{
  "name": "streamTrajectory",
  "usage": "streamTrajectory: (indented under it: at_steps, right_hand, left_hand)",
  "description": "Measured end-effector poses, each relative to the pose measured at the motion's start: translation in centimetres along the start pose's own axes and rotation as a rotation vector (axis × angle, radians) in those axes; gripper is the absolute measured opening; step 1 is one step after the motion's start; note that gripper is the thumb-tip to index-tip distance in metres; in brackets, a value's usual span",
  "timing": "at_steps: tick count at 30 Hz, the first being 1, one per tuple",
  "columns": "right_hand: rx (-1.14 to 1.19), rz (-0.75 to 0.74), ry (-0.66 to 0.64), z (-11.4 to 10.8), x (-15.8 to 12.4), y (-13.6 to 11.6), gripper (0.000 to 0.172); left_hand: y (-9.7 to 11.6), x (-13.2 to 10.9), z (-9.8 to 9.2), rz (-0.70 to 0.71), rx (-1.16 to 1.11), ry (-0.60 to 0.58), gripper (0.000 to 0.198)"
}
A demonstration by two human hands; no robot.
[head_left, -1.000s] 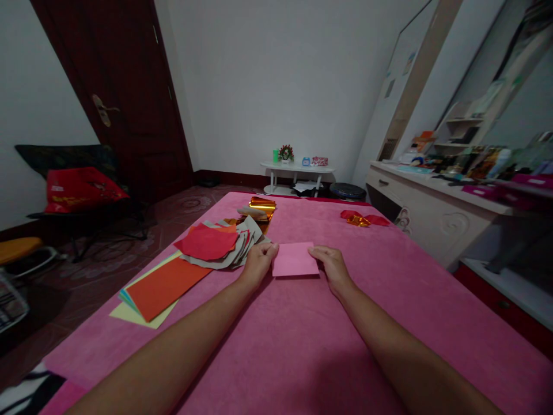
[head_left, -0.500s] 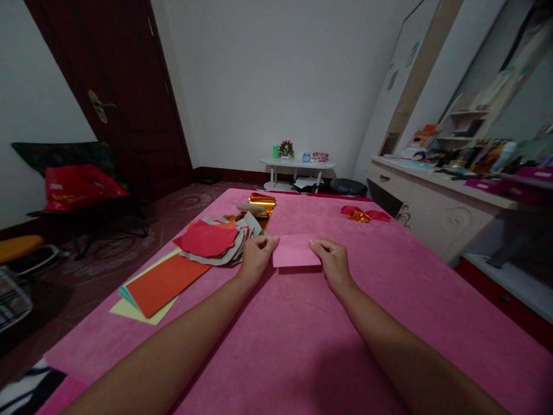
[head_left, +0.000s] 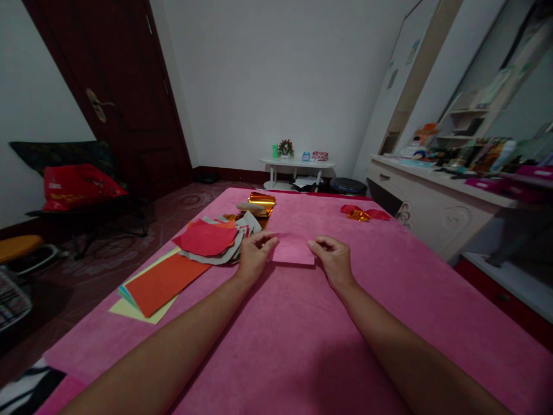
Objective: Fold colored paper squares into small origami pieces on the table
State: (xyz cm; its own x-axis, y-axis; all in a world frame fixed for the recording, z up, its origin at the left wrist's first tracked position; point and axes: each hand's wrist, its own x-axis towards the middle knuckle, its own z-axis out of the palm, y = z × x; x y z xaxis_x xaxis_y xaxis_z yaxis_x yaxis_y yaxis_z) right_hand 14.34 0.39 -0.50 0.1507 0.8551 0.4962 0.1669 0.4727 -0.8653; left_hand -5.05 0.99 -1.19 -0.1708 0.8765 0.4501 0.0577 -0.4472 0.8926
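A pink sheet of paper [head_left: 294, 251] is stretched level between my hands, just above the pink cloth, and nearly matches it in colour. My left hand [head_left: 254, 253] pinches its left edge between thumb and fingers. At the opposite edge my right hand [head_left: 333, 258] is closed, thumb and fingertips on the sheet. Close beside my left hand lies a pile of cut red and grey paper pieces [head_left: 211, 239]. Nearer to me on the left, an orange sheet [head_left: 168, 282] tops a stack of coloured paper, with a pale yellow sheet [head_left: 151, 314] poking out beneath.
The pink cloth [head_left: 276, 346] covers the table. A gold foil roll [head_left: 261, 200] lies at the far edge behind the pile. Red and gold scraps [head_left: 359, 215] rest at the far right. Beyond stand a small white table [head_left: 298, 163] and, rightward, a dresser [head_left: 423, 190].
The pink paper has shifted slightly left and tilted flatter. My left hand moved a little left with it; my right hand stays nearly in place. The piles have not moved.
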Motion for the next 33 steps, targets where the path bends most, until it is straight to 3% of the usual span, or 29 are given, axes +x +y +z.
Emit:
streamTrajectory:
  at_steps: [5, 10, 14, 19, 33]
  right_hand:
    - [0.012, 0.013, 0.007, -0.13, 0.0, 0.19, 0.019]
    - [0.099, 0.107, 0.011, -0.08, 0.19, 0.62, 0.024]
    - [0.122, 0.071, 0.007, -0.11, 0.28, 0.71, 0.04]
    - [0.003, 0.032, -0.036, -0.22, 0.05, 0.47, 0.026]
    - [0.053, 0.022, -0.015, -0.1, 0.35, 0.89, 0.03]
  left_hand:
    - [0.0, -0.01, 0.07, -0.046, -0.042, -0.068, 0.018]
    - [0.03, -0.04, 0.1, -0.071, -0.145, -0.079, 0.052]
    - [0.03, -0.03, 0.04, -0.066, -0.197, -0.088, 0.06]
    - [-0.01, 0.03, 0.0, -0.059, -0.192, -0.069, 0.055]
    - [0.01, -0.13, 0.02, -0.052, -0.146, -0.083, 0.04]
